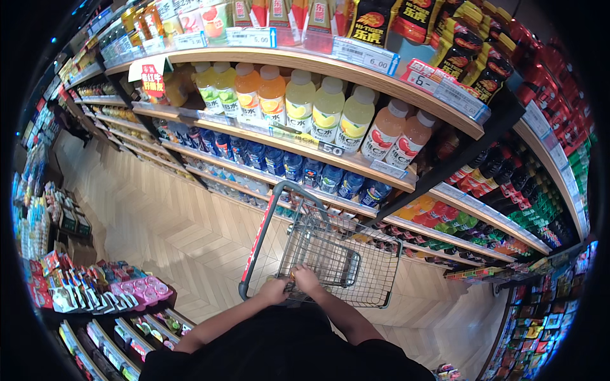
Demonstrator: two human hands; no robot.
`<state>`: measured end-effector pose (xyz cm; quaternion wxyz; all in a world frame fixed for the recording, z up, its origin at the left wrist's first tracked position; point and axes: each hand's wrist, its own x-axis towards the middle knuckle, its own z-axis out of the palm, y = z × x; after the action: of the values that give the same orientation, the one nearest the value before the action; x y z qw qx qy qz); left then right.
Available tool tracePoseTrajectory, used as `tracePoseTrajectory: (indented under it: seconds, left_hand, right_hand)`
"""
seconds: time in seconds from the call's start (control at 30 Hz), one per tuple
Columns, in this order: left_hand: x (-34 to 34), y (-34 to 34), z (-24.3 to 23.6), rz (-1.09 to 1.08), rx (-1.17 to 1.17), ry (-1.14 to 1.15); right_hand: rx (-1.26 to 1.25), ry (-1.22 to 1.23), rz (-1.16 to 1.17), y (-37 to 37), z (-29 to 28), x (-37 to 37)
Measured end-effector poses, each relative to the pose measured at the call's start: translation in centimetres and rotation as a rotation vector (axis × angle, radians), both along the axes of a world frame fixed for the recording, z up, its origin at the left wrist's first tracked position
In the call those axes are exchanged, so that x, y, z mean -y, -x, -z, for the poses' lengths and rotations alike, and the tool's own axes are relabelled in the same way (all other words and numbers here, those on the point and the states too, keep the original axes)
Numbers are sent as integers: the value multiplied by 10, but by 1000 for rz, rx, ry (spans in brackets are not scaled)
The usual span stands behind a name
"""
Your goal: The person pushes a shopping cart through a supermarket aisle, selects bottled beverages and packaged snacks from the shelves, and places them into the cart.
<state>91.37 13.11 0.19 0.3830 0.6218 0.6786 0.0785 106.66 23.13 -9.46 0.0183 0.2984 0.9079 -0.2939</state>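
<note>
A grey wire shopping cart with a red side handle stands right in front of me, beside the drink shelves; I see nothing in its basket. My left hand grips the cart's near push bar. My right hand is closed on the same bar, just to the right of the left. Both forearms come up from the lower edge over my black shirt.
Wooden shelves of yellow and orange drink bottles and blue bottles run along the right. Snack racks line the left. A pale herringbone wood floor forms the aisle ahead and to the left.
</note>
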Motion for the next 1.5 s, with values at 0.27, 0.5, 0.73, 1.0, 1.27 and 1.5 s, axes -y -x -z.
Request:
tracePoseTrajectory:
  seconds: [0.27,0.5,0.73,1.0,1.27,1.5]
  left_hand:
    - [-7,-2,-4,37,7,5]
    - [-4,-5,13,100,-98,91]
    - [-13,-11,16,123,-218,134]
    - [-76,14,-23,-144,138,-176]
    - [-254,-5,-379,-163,203,-1392]
    - [-326,-11,-475,-189,121,-1466]
  right_hand:
    - [-47,14,8,-20,7,14]
    - [15,59,34,-17,-1,19]
    - [-26,135,73,-18,3,12]
    - [-518,16,153,-16,-233,-109]
    - [-1175,-624,340,12,-595,-256]
    - [-699,-634,695,56,-665,-287]
